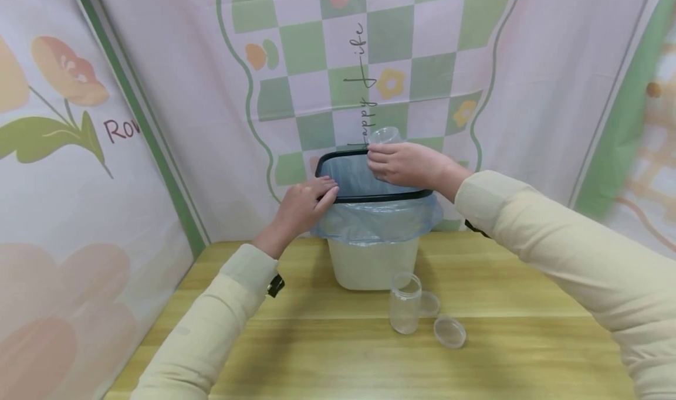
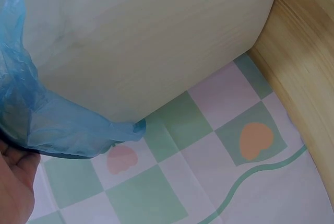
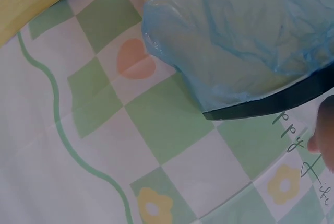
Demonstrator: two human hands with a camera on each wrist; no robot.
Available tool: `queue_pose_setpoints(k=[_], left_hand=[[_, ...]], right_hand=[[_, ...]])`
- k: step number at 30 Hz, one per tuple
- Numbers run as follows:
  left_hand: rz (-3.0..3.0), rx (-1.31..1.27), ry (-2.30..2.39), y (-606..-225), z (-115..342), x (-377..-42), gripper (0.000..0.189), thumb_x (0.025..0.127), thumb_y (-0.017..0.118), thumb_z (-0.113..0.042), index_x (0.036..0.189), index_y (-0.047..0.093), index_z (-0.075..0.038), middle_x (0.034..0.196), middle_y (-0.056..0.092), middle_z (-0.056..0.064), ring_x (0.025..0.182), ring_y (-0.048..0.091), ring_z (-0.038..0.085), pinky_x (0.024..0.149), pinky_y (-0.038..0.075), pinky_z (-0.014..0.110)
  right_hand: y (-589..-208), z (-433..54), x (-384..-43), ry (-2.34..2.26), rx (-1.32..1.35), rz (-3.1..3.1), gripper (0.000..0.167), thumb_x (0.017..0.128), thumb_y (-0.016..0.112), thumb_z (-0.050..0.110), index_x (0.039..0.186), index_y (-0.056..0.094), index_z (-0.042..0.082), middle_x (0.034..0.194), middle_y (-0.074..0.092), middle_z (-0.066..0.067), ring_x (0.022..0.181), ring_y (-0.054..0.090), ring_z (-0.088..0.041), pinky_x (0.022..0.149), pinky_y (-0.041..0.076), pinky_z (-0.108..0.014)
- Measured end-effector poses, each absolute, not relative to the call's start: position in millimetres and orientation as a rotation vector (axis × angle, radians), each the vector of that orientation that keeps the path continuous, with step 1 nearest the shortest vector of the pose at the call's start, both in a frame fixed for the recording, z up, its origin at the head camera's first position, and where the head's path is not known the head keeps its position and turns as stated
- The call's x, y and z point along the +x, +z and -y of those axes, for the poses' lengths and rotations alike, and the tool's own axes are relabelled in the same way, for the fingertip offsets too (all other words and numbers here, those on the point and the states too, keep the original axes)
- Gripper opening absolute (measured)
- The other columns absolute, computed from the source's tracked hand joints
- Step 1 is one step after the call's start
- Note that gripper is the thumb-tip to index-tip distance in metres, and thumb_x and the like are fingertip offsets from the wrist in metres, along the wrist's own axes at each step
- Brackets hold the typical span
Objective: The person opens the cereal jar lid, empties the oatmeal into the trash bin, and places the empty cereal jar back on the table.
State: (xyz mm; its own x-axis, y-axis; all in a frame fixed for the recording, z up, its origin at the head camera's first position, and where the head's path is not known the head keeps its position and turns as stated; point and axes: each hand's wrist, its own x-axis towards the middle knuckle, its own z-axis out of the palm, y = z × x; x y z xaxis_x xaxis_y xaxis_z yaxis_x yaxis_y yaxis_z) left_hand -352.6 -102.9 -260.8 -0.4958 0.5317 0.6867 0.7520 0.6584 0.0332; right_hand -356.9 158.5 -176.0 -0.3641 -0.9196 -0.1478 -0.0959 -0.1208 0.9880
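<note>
A cream trash bin (image 1: 372,265) stands on the table, with a blue bag (image 1: 377,227) folded over its top beneath a black rim (image 1: 380,199). My left hand (image 1: 306,203) grips the rim at the bin's left corner; in the left wrist view only part of that hand (image 2: 15,187) shows. Over the bin's opening, my right hand (image 1: 404,164) holds a clear plastic jar (image 1: 385,135), partly hidden behind the fingers. The right wrist view catches just a bit of this hand (image 3: 326,135) beside the rim, without the jar.
Another clear jar (image 1: 405,312) stands without a lid in front of the bin. Two clear round lids lie to its right, one lid (image 1: 429,304) close behind and another lid (image 1: 450,332) nearer the front. A patterned curtain (image 1: 327,48) hangs behind the wooden table (image 1: 507,294).
</note>
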Motion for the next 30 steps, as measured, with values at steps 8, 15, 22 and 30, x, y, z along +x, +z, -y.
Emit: queue_pose_setpoints(k=[8, 15, 22, 30], left_hand=[[2.199, -0.994, -0.434, -261.4, 103.4, -353.4, 0.03, 0.1, 0.051, -0.021, 0.115, 0.072, -0.005, 0.114, 0.069, 0.01, 0.115, 0.061, 0.022, 0.1, 0.046, 0.036], [2.198, -0.997, -0.429, -261.8, 102.9, -353.6, 0.03, 0.1, 0.052, -0.022, 0.115, 0.072, -0.005, 0.114, 0.07, 0.009, 0.115, 0.061, 0.022, 0.099, 0.046, 0.037], [2.187, -0.999, -0.435, -260.7, 102.2, -353.1, 0.03, 0.1, 0.052, -0.021, 0.114, 0.072, -0.004, 0.113, 0.07, 0.01, 0.114, 0.061, 0.023, 0.099, 0.046, 0.037], [2.206, -0.991, -0.436, -259.4, 102.4, -352.9, 0.031, 0.1, 0.052, -0.022, 0.115, 0.072, -0.005, 0.114, 0.069, 0.01, 0.115, 0.061, 0.023, 0.099, 0.046, 0.037]], right_hand=[[-175.1, -156.1, -356.1, -1.486, 1.163, 1.438, 0.034, 0.091, 0.068, 0.008, 0.124, 0.064, 0.011, 0.131, 0.055, -0.009, 0.125, 0.047, -0.024, 0.115, 0.021, -0.036], [-174.9, -157.0, -357.5, -1.485, 1.171, 1.44, 0.034, 0.091, 0.067, 0.009, 0.125, 0.063, 0.011, 0.132, 0.055, -0.009, 0.126, 0.046, -0.024, 0.116, 0.019, -0.037], [-171.3, -159.2, -358.6, -1.454, 1.197, 1.441, 0.033, 0.089, 0.068, 0.005, 0.122, 0.063, 0.008, 0.128, 0.055, -0.011, 0.124, 0.048, -0.026, 0.115, 0.021, -0.037], [-168.9, -159.0, -360.0, -1.444, 1.198, 1.427, 0.033, 0.089, 0.069, 0.006, 0.121, 0.064, 0.009, 0.128, 0.056, -0.011, 0.124, 0.048, -0.026, 0.115, 0.021, -0.038]])
